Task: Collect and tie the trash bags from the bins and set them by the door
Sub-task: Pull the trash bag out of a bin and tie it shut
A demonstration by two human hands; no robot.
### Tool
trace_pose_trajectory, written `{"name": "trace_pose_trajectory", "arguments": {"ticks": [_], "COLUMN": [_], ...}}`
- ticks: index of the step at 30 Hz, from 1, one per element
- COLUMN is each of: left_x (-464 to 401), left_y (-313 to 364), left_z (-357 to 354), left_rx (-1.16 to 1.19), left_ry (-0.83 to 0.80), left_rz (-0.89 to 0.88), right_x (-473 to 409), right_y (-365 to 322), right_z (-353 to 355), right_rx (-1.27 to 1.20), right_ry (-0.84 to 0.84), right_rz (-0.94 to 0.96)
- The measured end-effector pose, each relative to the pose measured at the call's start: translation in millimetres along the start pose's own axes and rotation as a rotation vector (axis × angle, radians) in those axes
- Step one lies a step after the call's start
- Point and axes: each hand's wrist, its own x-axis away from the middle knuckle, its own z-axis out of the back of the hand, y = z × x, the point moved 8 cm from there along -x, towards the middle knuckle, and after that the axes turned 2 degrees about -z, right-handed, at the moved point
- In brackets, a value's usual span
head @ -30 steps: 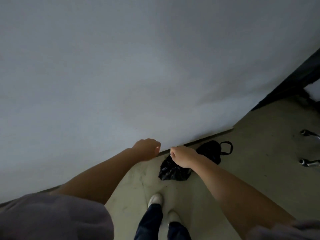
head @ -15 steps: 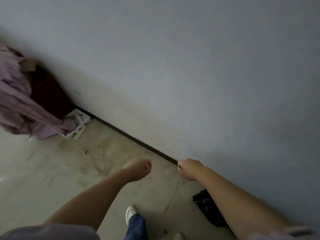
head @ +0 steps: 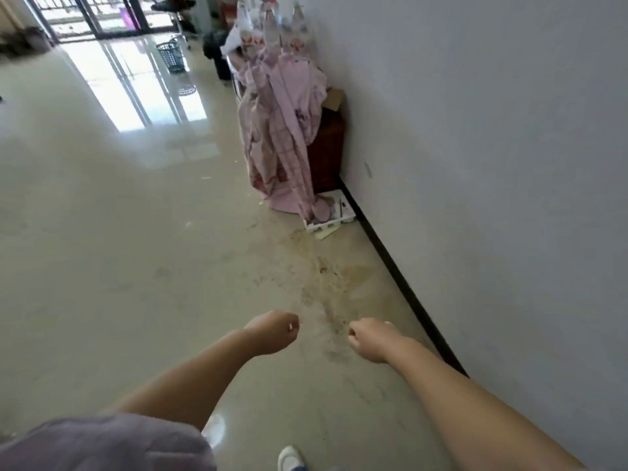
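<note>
My left hand and my right hand hang out in front of me above the floor, both curled into loose fists with nothing in them. No trash bag is in sight at this moment. Far down the room a blue mesh bin stands on the glossy floor, and a dark bin with a black liner stands beside the pile of things along the wall.
A white wall with a black skirting runs along my right. Pink cloth drapes over a dark red box, with a white tray at its foot. The floor near my hands is stained. Glass doors lie at the far end.
My view has swung left, from the wall and the black bags on the floor to the long room. The black bags have dropped out of sight. Both fists stay shut and empty.
</note>
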Motion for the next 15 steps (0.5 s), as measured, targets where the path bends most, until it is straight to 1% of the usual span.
{"name": "trace_pose_trajectory", "arguments": {"ticks": [9, 15], "left_x": [-1, -27], "left_y": [-158, -252], "left_z": [85, 120], "left_rx": [0.160, 0.240], "left_ry": [0.134, 0.161], "left_rz": [0.164, 0.254], "right_x": [-118, -205], "right_y": [-141, -223], "right_z": [55, 106], "right_rx": [0.243, 0.368], "right_ry": [-0.056, -0.080], "right_rz": [0.136, 0.255]}}
